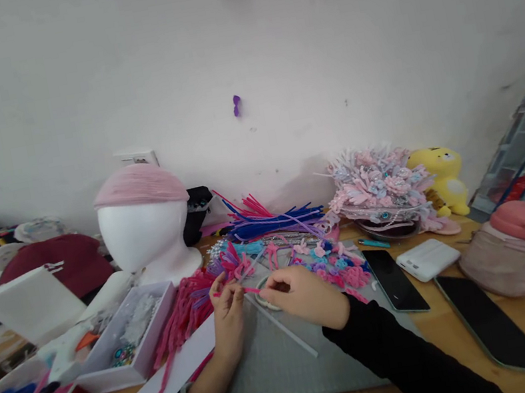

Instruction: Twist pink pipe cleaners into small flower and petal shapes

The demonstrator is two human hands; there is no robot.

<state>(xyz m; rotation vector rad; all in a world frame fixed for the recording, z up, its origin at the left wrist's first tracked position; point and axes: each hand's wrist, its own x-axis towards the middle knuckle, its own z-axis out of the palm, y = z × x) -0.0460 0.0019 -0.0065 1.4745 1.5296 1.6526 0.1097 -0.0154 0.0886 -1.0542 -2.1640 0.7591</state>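
Note:
My left hand (227, 314) and my right hand (303, 296) meet over a grey mat (283, 369), both pinched on a short pink pipe cleaner (251, 289) stretched between them. A pale bangle sits on my left wrist. Black sleeves cover both arms. A thin white stick (286, 328) lies across the mat under my right hand. A heap of pink pipe cleaners (182, 316) lies just left of my left hand. Small pink and blue pipe-cleaner flowers (335, 265) are scattered just beyond my right hand.
A white mannequin head (147, 234) with a pink cap stands behind left. A white box of trinkets (130, 342), blue and pink pipe cleaners (271, 218), a floral headpiece (378, 193), a yellow plush, two phones (393, 278), a power bank (428, 258) and a pink-lidded jar (511, 254) surround the mat.

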